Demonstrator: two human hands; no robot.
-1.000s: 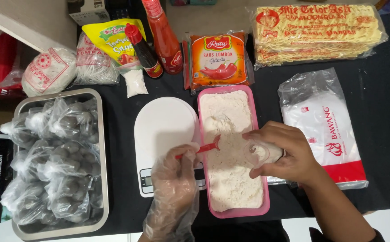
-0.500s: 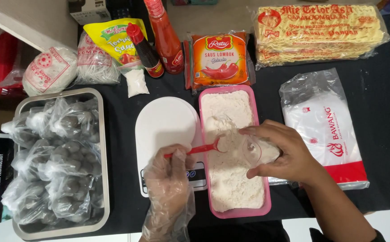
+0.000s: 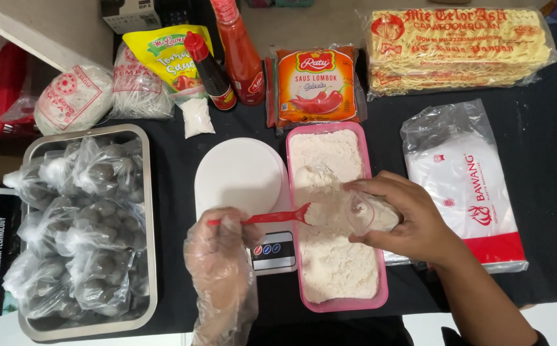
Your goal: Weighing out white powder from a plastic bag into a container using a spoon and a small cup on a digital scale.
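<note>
My left hand point(image 3: 222, 256), inside a loose clear plastic glove, grips the handle of a red plastic spoon point(image 3: 272, 217). The spoon's bowl lies over the white flour in a pink rectangular container point(image 3: 367, 168). My right hand point(image 3: 401, 218) is bare and holds a small clear plastic bag point(image 3: 363, 211) open above the flour, its mouth facing the spoon. Some flour sits in the bag. A white kitchen scale point(image 3: 240, 176) stands just left of the pink container, partly under my left hand.
A metal tray point(image 3: 147, 211) at left holds several clear bags of dark balls. Along the back stand sauce bottles point(image 3: 240, 54), a yellow pouch point(image 3: 163, 54), an orange sauce packet point(image 3: 315, 84), noodle packs point(image 3: 458, 48) and white bagged goods point(image 3: 73, 99). A stack of plastic bags point(image 3: 464, 186) lies right.
The spoon has moved left and back toward the container's left edge, then rightward into the flour near the bag. My right hand has kept the bag over the container.
</note>
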